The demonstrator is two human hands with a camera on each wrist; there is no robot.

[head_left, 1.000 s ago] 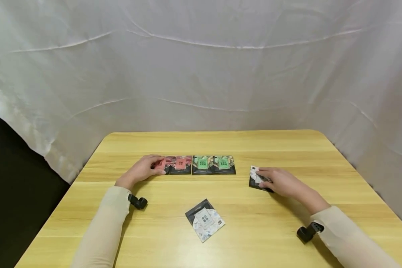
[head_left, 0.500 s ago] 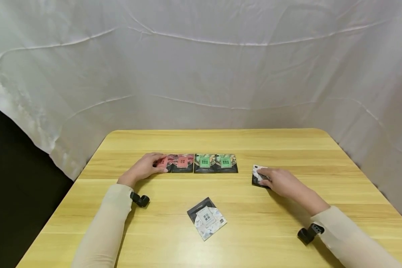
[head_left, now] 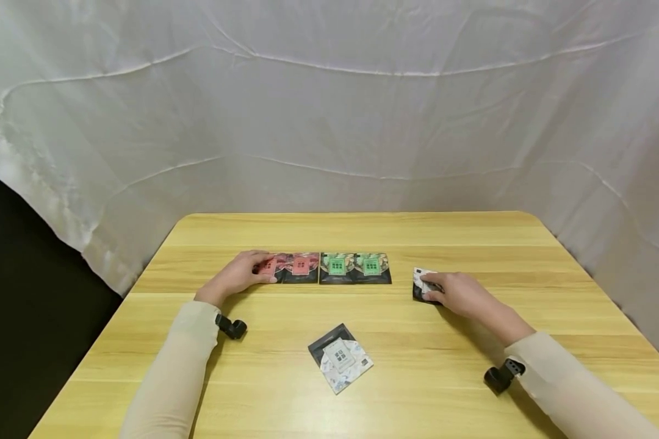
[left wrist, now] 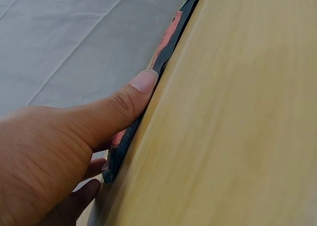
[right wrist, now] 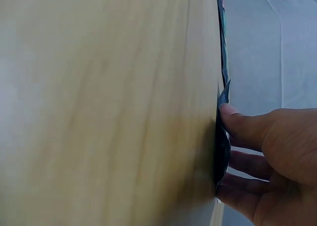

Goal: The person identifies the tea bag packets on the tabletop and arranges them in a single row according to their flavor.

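Observation:
Flat sachets lie in a row on the table, two red and two green. My left hand (head_left: 235, 275) holds the leftmost red sachet (head_left: 266, 266), thumb along its near edge, other fingers at its far and left sides. Beside it lies the second red sachet (head_left: 301, 268), then two green sachets (head_left: 337, 268). Right of the row, apart from it, my right hand (head_left: 461, 294) grips a black-and-white sachet (head_left: 419, 285) between thumb and fingers; the right wrist view shows its edge bent up by the thumb. The hand covers much of it.
Nearer the front, another black-and-white sachet (head_left: 340, 360) lies turned at an angle. A pale wood-grain table (head_left: 241, 396) bears everything. Grey-white cloth (head_left: 329, 134) hangs behind it, with a dark area (head_left: 22, 317) at the left.
My right hand has moved slightly away from me with its sachet, which now lies a little straighter. My left hand stays on the red sachet. The head view has shifted slightly.

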